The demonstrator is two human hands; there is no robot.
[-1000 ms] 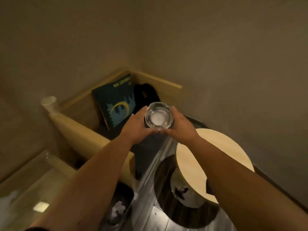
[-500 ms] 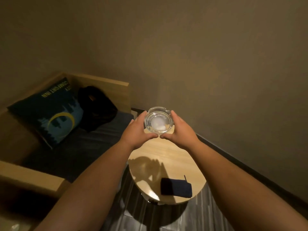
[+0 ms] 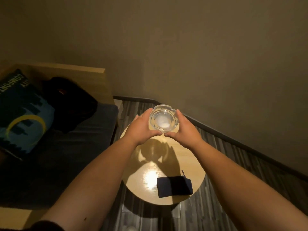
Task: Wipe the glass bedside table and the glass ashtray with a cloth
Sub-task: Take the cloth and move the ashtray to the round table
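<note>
From the head camera, both arms reach forward. The left hand (image 3: 141, 129) and the right hand (image 3: 185, 130) hold a clear glass ashtray (image 3: 164, 118) between them. The fingers of each hand curl round its side, and the two thumbs nearly meet at the near edge. The ashtray is round, with little notches in its rim, and something pale shows in its bottom. It is up in the air, over the far part of a round table (image 3: 145, 177).

The table top looks light and shiny, with a bright spot of light on it. The dark shadow of the hands falls on it, just below the hands. Nearer to the person than the hands, and a bit to the right, a dark folded cloth (image 3: 175, 186) lies flat on the table. Neither hand touches it.

To the left of the left hand is a bench with a dark seat (image 3: 66, 155). A blue cushion (image 3: 21, 117) with a yellow ring leans there, next to a black bag (image 3: 71, 100). Under the table is a striped floor (image 3: 225, 164).
</note>
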